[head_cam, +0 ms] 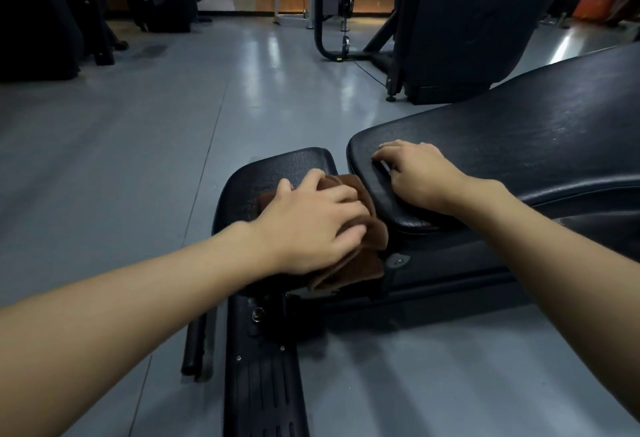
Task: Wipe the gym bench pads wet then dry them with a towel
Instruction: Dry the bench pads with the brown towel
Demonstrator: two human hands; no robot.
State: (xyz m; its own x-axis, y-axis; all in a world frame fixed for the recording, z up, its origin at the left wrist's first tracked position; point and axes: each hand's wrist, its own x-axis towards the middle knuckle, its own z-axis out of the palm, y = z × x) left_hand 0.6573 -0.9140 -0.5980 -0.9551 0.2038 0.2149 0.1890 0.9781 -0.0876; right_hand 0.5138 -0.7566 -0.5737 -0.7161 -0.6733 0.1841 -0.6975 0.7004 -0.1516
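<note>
Nearest the camera, the black ribbed foot plate [263, 384] of the bench frame runs down toward the bottom edge. Just above it the left hand [304, 225] lies palm-down on a folded brown cloth [367, 263], fingers spread and lightly bent, pressing it onto the small seat pad [277, 166]; the cloth sits at the pad's right side, against the gap to the next pad. The right hand [419, 177] rests on the rounded near end of the long back pad [536, 139], fingers loosely bent with tips on top, holding nothing, seemingly bracing. Step in hand, by judgement: wiping the seat pad; whether the cloth is wet or dry cannot be told. The next move likely calls for sweeping leftward over the uncovered part of the seat, then shifting onto the long pad, which means lifting the bracing hand. Beyond: grey glossy floor [138, 125], a dark machine [460, 21].
</note>
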